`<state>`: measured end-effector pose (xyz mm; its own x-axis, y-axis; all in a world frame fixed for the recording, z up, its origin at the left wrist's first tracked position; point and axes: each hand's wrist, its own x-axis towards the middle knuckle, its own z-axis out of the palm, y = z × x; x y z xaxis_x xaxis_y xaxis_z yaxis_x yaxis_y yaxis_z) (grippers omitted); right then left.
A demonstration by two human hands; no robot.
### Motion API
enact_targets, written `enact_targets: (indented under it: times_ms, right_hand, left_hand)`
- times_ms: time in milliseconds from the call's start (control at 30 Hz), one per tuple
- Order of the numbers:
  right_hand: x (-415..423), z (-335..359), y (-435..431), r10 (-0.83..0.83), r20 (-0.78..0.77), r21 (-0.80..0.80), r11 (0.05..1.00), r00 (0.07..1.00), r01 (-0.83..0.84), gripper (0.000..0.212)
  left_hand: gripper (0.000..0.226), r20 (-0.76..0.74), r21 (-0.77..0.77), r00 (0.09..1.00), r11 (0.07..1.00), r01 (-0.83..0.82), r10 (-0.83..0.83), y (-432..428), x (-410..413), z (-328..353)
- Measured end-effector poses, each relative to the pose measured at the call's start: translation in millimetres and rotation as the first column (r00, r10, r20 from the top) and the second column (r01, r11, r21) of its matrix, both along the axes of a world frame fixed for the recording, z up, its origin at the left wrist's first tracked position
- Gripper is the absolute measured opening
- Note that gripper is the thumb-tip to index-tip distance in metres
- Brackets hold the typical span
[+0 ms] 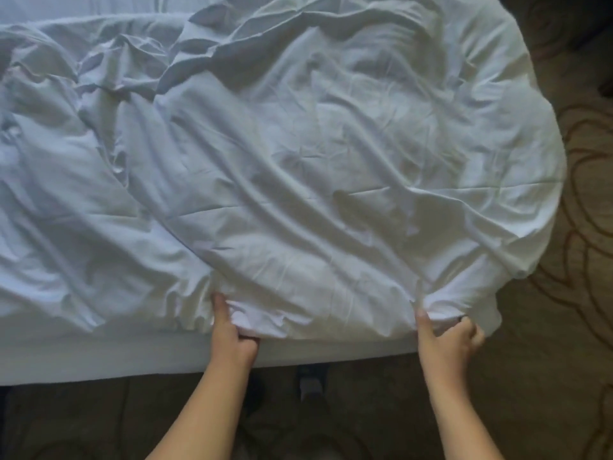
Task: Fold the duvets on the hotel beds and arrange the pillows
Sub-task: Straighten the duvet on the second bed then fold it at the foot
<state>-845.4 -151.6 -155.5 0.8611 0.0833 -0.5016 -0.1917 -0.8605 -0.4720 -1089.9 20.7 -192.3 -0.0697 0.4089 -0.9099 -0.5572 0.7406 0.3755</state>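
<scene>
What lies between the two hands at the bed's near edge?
In the head view, only the wrinkled near edge of the duvet spans from the left hand to the right hand; both grip it.

A rumpled white duvet (pixel 315 161) lies across the bed (pixel 132 356), its right part overhanging patterned carpet (pixel 580 293). At the near edge, the left hand (pixel 232 330) and right hand (pixel 446 340) each grip bunched duvet fabric.

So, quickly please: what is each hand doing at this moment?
Left hand: closed, gripping the near edge of the white duvet.
Right hand: closed, gripping a bunch of the same duvet edge.
</scene>
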Motion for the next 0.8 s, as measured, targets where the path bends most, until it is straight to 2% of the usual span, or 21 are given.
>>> enact_targets:
  times_ms: [67,133,200,233,300,333,433,467,533,633,700,733,767,800]
  right_hand:
    - [-18.5,13.8,7.7,0.239,0.272,-0.090,0.971,0.932,-0.223,0.082]
    - [-37.7,10.2,27.0,0.502,0.387,-0.142,0.861,0.774,-0.488,0.083]
    - [-57.9,-5.6,55.4,0.700,0.395,-0.158,0.690,0.595,-0.706,0.084]
    - [-68.2,-12.8,71.5,0.783,0.376,-0.174,0.584,0.495,-0.793,0.084]
    - [-81.8,-31.9,94.5,0.897,0.337,-0.245,0.378,0.287,-0.893,0.085]
    - [-84.1,-43.6,99.8,0.923,0.310,-0.283,0.317,0.226,-0.905,0.085]
    - [-79.2,-74.4,106.5,0.954,0.226,-0.386,0.275,0.198,-0.881,0.084]
    - [-78.1,-81.2,109.2,0.961,0.200,-0.415,0.261,0.192,-0.872,0.084]
    - [-79.8,-88.6,115.5,0.973,0.149,-0.457,0.226,0.177,-0.860,0.084]
    - [-86.5,-82.7,126.6,0.975,0.076,-0.483,0.220,0.209,-0.848,0.083]
    - [-90.3,-64.7,132.5,0.965,0.011,-0.477,0.235,0.262,-0.847,0.081]
    - [-90.7,-53.5,134.3,0.961,-0.037,-0.473,0.224,0.274,-0.852,0.079]
    - [-91.6,-38.5,136.4,0.958,-0.086,-0.464,0.206,0.275,-0.862,0.078]
    - [-93.3,-20.4,137.0,0.951,-0.132,-0.434,0.199,0.280,-0.879,0.075]
  left_hand:
    - [0.052,-0.037,-0.010,0.994,0.994,-0.105,0.104,10.9,-16.8,2.4]
    - [0.047,-0.091,-0.012,0.984,0.988,-0.152,0.150,19.3,-35.6,3.4]
    - [0.051,-0.143,-0.002,0.978,0.988,-0.155,0.153,27.8,-59.8,-2.1]
    - [0.059,-0.166,0.010,0.973,0.987,-0.161,0.161,33.7,-73.0,-5.5]
    - [0.082,-0.192,0.049,0.974,0.992,-0.117,0.125,46.4,-95.5,-10.8]
    - [0.085,-0.197,0.067,0.977,0.995,-0.067,0.079,52.0,-103.5,-11.8]
    - [0.052,-0.297,0.057,0.952,0.994,0.094,-0.073,59.6,-122.2,-25.2]
    - [0.046,-0.338,0.042,0.932,0.988,0.151,-0.129,61.6,-124.4,-28.2]
    - [0.049,-0.408,-0.009,0.889,0.974,0.227,-0.211,65.3,-126.1,-32.8]
    - [0.045,-0.549,-0.178,0.719,0.900,0.398,-0.427,80.3,-121.9,-23.2]
    - [0.046,-0.495,-0.280,0.646,0.810,0.515,-0.581,89.2,-118.0,-6.6]
    - [0.046,-0.420,-0.342,0.600,0.731,0.591,-0.681,90.9,-116.7,8.3]
    - [0.043,-0.337,-0.381,0.513,0.612,0.693,-0.790,91.3,-118.5,26.4]
    - [0.039,-0.276,-0.397,0.378,0.463,0.793,-0.884,90.1,-123.2,45.3]
